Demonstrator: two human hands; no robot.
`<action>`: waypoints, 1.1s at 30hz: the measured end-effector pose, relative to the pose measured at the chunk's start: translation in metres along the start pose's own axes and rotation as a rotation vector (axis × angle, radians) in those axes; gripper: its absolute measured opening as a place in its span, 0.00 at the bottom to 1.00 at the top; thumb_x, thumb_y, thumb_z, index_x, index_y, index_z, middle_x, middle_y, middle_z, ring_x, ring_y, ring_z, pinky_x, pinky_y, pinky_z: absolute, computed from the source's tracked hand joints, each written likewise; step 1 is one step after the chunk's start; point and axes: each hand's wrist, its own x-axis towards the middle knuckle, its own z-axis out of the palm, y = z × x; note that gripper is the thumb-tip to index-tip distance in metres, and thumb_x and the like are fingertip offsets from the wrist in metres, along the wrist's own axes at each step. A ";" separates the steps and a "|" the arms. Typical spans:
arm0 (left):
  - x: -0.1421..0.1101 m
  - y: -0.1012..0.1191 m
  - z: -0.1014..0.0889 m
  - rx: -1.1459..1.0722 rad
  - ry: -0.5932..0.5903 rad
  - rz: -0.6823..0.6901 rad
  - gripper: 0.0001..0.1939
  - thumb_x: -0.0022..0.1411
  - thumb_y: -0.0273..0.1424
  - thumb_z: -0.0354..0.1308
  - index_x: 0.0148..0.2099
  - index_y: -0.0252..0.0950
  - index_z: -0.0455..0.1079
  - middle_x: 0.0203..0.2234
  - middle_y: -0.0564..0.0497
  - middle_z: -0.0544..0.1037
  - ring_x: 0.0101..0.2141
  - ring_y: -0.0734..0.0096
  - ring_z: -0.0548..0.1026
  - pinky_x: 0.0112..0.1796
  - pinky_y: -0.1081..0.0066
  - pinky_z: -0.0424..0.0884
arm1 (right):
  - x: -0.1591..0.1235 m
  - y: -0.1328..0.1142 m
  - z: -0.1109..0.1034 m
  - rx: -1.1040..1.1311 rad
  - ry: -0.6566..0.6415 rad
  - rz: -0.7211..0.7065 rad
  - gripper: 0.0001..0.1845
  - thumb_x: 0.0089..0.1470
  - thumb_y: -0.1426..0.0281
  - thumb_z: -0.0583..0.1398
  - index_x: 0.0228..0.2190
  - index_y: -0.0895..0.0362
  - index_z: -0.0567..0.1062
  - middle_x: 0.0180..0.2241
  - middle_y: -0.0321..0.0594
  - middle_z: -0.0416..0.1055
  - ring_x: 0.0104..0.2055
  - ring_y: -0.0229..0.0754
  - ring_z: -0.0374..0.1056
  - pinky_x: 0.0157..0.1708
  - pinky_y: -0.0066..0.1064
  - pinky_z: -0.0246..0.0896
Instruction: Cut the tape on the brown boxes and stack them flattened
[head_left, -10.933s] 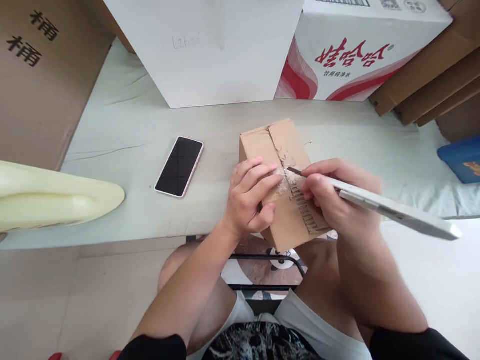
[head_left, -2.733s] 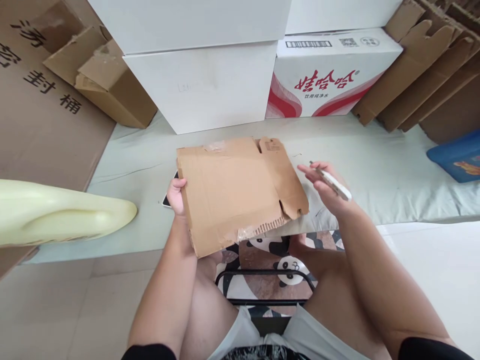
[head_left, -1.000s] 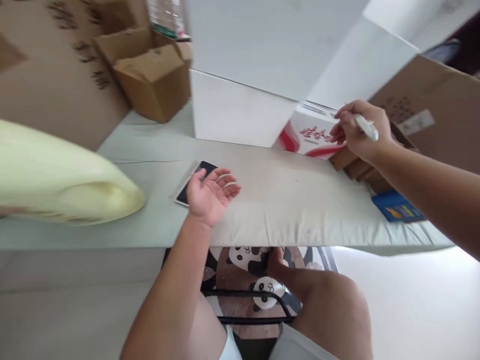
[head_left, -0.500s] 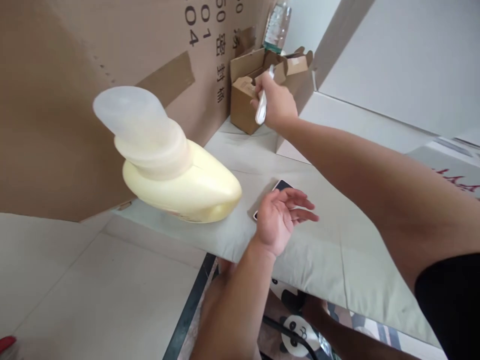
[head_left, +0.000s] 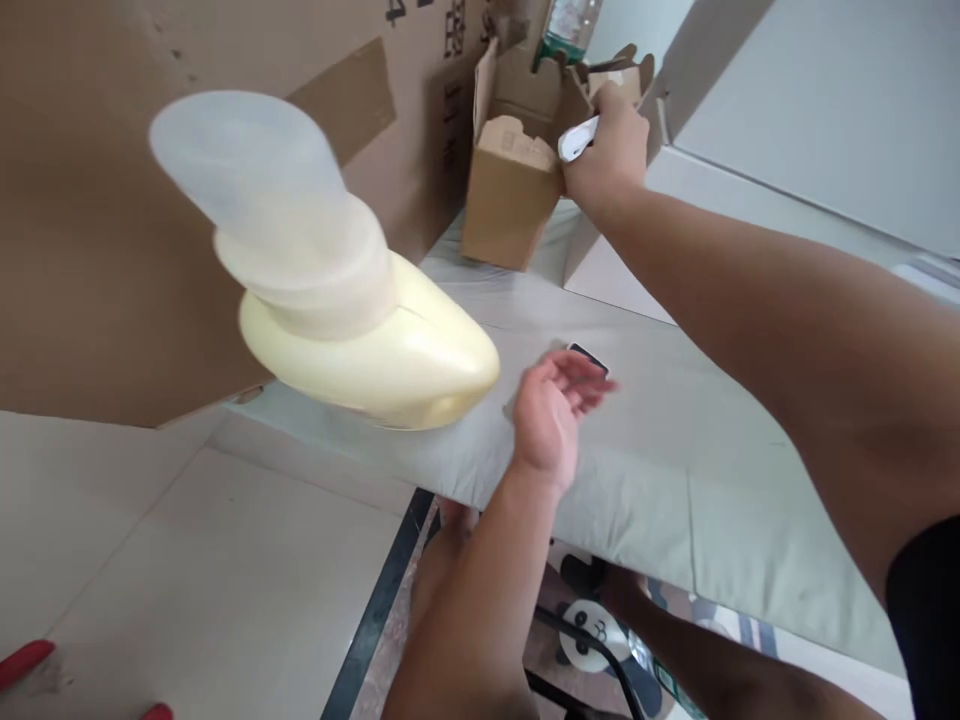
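Observation:
My right hand [head_left: 611, 150] is closed around a slim white object [head_left: 577, 140] with a rounded end, whose kind I cannot make out. It is up at the right side of an open cardboard box [head_left: 510, 195], by the raised flaps; whether the fingers touch the box is unclear. My left hand [head_left: 551, 415] is palm up with the fingers apart and slightly curled, holding nothing. Partly hidden beneath its fingers, a flat dark thing with a white edge [head_left: 589, 355] lies on the pale cloth cover [head_left: 645, 450].
Left of my left hand stands a pale yellow bottle [head_left: 427, 350] with a big translucent cap [head_left: 255, 160]. A large cardboard carton [head_left: 97, 250] rises behind it. A clear plastic bottle [head_left: 570, 25] is behind the small box. A white box [head_left: 615, 270] sits under my right forearm.
My right hand has moved right and up with the white object, from over the box opening to its right-hand flaps. My left hand's fingers have drawn in a little. The view has shifted slightly.

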 end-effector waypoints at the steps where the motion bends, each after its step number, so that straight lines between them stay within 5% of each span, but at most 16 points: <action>1: 0.000 -0.002 0.003 -0.021 0.115 0.041 0.14 0.65 0.37 0.47 0.37 0.38 0.71 0.36 0.48 0.77 0.41 0.62 0.80 0.44 0.65 0.70 | -0.012 -0.003 -0.017 -0.021 -0.003 0.002 0.22 0.59 0.79 0.60 0.29 0.50 0.50 0.33 0.31 0.61 0.37 0.33 0.60 0.51 0.47 0.68; 3: 0.000 -0.008 0.009 -0.043 0.236 0.090 0.13 0.67 0.38 0.46 0.43 0.39 0.70 0.48 0.46 0.77 0.56 0.60 0.75 0.50 0.63 0.70 | -0.040 -0.004 -0.056 -0.040 0.001 -0.031 0.22 0.60 0.80 0.58 0.28 0.50 0.49 0.31 0.29 0.57 0.35 0.29 0.52 0.49 0.37 0.67; 6: 0.000 -0.019 0.013 -0.043 0.255 0.144 0.17 0.68 0.42 0.44 0.45 0.40 0.70 0.58 0.44 0.72 0.64 0.58 0.69 0.58 0.56 0.68 | -0.093 0.016 -0.121 -0.043 0.035 -0.083 0.23 0.61 0.80 0.57 0.29 0.50 0.48 0.30 0.28 0.52 0.32 0.29 0.48 0.42 0.29 0.62; 8: 0.001 -0.026 0.014 -0.016 0.282 0.170 0.17 0.68 0.43 0.43 0.46 0.41 0.69 0.61 0.43 0.70 0.66 0.59 0.68 0.61 0.55 0.67 | -0.137 0.047 -0.164 -0.045 0.132 -0.111 0.22 0.61 0.78 0.58 0.29 0.50 0.48 0.28 0.29 0.50 0.32 0.32 0.48 0.38 0.28 0.57; 11: 0.006 -0.039 0.014 0.102 0.292 0.269 0.18 0.68 0.44 0.44 0.49 0.42 0.68 0.62 0.42 0.69 0.66 0.58 0.68 0.62 0.55 0.66 | -0.210 0.109 -0.213 -0.010 0.478 -0.323 0.15 0.61 0.63 0.58 0.30 0.51 0.56 0.27 0.31 0.52 0.29 0.36 0.52 0.32 0.32 0.50; 13: 0.012 -0.049 0.013 0.237 0.222 0.386 0.18 0.67 0.45 0.47 0.52 0.45 0.67 0.60 0.44 0.71 0.65 0.58 0.69 0.62 0.55 0.67 | -0.260 0.149 -0.231 -0.052 0.557 -0.264 0.14 0.59 0.62 0.60 0.30 0.52 0.59 0.26 0.32 0.56 0.28 0.37 0.55 0.31 0.33 0.50; 18: 0.025 -0.079 0.019 0.634 -0.159 0.574 0.28 0.63 0.56 0.55 0.60 0.50 0.66 0.60 0.47 0.73 0.66 0.52 0.68 0.64 0.51 0.65 | -0.346 0.208 -0.236 -0.083 0.577 -0.061 0.16 0.59 0.59 0.62 0.27 0.53 0.65 0.21 0.32 0.60 0.22 0.36 0.55 0.24 0.33 0.48; 23: 0.034 -0.100 0.038 0.864 -0.402 0.651 0.31 0.61 0.61 0.60 0.58 0.49 0.71 0.62 0.48 0.72 0.67 0.49 0.66 0.66 0.50 0.63 | -0.371 0.220 -0.224 0.138 0.476 -0.042 0.11 0.59 0.64 0.65 0.31 0.53 0.68 0.28 0.33 0.74 0.24 0.36 0.66 0.23 0.31 0.58; 28: 0.042 -0.110 0.053 0.879 -0.435 0.687 0.22 0.56 0.54 0.68 0.44 0.45 0.75 0.49 0.49 0.78 0.55 0.53 0.76 0.60 0.53 0.72 | -0.372 0.231 -0.235 0.289 0.321 0.055 0.16 0.55 0.70 0.70 0.41 0.50 0.69 0.45 0.37 0.82 0.41 0.43 0.79 0.37 0.37 0.73; 33: 0.042 -0.118 0.060 0.765 -0.400 0.686 0.19 0.54 0.51 0.69 0.37 0.43 0.73 0.38 0.49 0.81 0.42 0.59 0.79 0.49 0.57 0.77 | -0.382 0.231 -0.260 0.294 0.407 -0.318 0.12 0.55 0.69 0.68 0.32 0.50 0.68 0.41 0.29 0.81 0.30 0.37 0.72 0.27 0.35 0.66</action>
